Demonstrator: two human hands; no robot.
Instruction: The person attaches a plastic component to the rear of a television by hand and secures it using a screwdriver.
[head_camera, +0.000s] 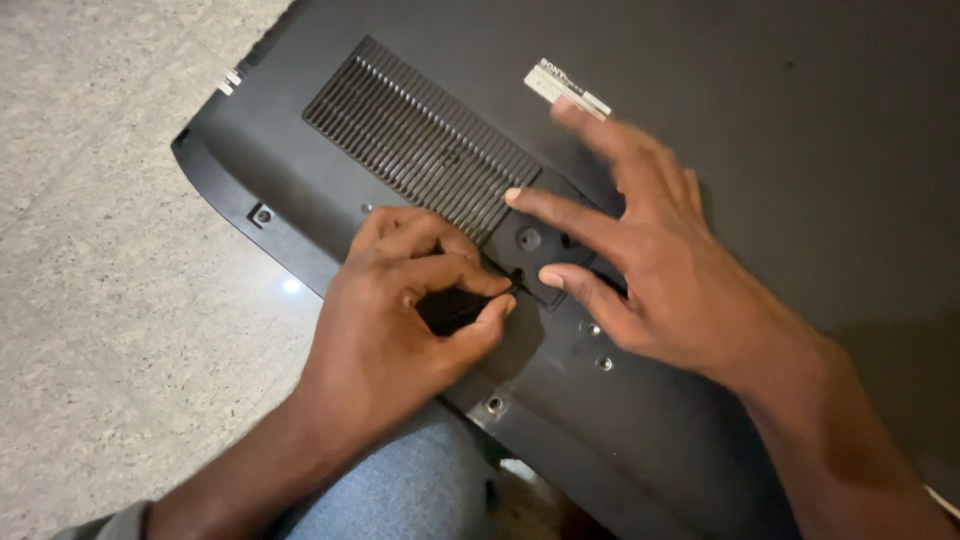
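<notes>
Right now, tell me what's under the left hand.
The left hand pinches a small black tool against the TV back. Its palm hides the panel beneath.

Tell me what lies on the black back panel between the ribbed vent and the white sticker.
In the head view, nothing: between the vent and the sticker the back panel is bare black plastic. Both hands work lower down, below the vent.

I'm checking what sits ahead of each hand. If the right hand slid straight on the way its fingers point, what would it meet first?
Probably the ribbed vent grille on the black TV back panel; the right hand points up-left, its fingertips already near the grille's lower corner.
</notes>
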